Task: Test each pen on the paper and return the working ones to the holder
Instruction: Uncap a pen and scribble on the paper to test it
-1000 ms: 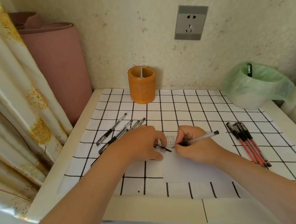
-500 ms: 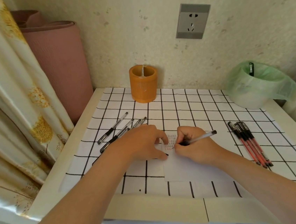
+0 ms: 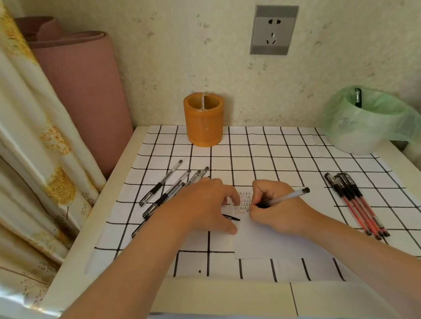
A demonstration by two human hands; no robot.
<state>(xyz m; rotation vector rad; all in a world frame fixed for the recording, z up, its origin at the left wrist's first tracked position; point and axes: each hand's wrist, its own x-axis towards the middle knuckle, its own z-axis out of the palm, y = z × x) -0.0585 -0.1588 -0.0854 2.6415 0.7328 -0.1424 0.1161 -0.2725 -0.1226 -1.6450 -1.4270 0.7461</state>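
While our right hand (image 3: 278, 210) grips a pen (image 3: 288, 196) on the paper (image 3: 259, 242), our left hand (image 3: 201, 207) pins it, grasp unclear; if ink shows, holder (image 3: 204, 123) next.

- Marks (image 3: 245, 203) on the paper (image 3: 260, 243), too small for me to read.
- Left hand (image 3: 204, 209) covers some black pens' (image 3: 164, 196) ends.
- Bin (image 3: 353, 141) hides one pen's (image 3: 358, 98) body.
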